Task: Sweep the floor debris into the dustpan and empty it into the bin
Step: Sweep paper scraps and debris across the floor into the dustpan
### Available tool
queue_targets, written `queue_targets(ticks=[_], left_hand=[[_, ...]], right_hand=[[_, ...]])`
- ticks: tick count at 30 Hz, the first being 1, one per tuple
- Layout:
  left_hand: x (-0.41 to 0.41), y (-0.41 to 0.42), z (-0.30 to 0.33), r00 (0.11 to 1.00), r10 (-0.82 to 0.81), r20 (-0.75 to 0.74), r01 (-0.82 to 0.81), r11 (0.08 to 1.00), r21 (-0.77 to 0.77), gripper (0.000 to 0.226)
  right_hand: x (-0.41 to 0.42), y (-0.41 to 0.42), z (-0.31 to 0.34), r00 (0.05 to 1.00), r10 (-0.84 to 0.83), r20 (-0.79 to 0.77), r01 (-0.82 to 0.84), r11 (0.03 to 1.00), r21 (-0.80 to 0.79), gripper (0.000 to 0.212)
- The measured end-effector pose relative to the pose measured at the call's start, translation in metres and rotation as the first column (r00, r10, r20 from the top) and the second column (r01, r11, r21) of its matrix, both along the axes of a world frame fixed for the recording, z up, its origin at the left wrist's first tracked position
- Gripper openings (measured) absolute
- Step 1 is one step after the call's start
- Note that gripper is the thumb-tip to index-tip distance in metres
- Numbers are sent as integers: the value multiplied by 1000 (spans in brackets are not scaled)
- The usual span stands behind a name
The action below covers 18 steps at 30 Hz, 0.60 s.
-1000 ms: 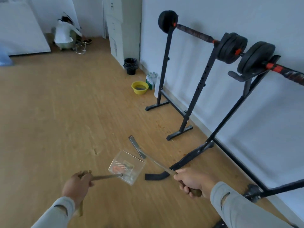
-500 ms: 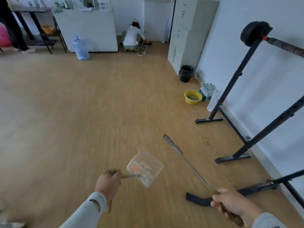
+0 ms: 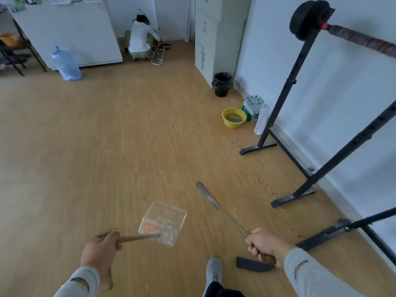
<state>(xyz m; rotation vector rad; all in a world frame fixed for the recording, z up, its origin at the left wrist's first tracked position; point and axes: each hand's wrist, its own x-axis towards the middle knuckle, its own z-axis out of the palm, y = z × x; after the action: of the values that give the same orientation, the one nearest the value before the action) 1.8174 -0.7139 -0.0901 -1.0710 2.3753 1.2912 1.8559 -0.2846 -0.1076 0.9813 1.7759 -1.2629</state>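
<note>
Dustpan [image 3: 164, 224] is loaded and off the floor [image 3: 107, 146], a clear tray with orange and pale scraps in it, carried low ahead of the walker's shoe [image 3: 213, 269]. Far ahead by the cabinet [image 3: 216, 35] stands the black bin [image 3: 222, 84], well apart. Left hand [image 3: 100, 251] is wrapped round the dustpan's wooden handle; right hand [image 3: 265, 246] is fisted on the broom [image 3: 216, 205], its head raised. Looks like the carrying step: next comes walking over level, then tipping into the bin.
</note>
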Motion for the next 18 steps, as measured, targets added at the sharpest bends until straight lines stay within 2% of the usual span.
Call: queue_targets(ticks=[5,10,13,18], left_hand=[[-71,26,7,999,13,-29,-13,1000,-6,30],[-123,50,13,999,-1,-39,2,999,33,31],[-156,62,9,999,-52,-9,52,999,7,39],[-222,81,-4,989,-144,-24,144,990,-10,35]], right_hand=[[-61,22,3,998,-44,-46,43,999,-32,20],[-103,39,14,994,-78,-82,75,996,-51,16],[-119,49,10,992,-108,-61,106,994,-22,15],[-147,59,0,978,-205,-26,205,979,-7,12]])
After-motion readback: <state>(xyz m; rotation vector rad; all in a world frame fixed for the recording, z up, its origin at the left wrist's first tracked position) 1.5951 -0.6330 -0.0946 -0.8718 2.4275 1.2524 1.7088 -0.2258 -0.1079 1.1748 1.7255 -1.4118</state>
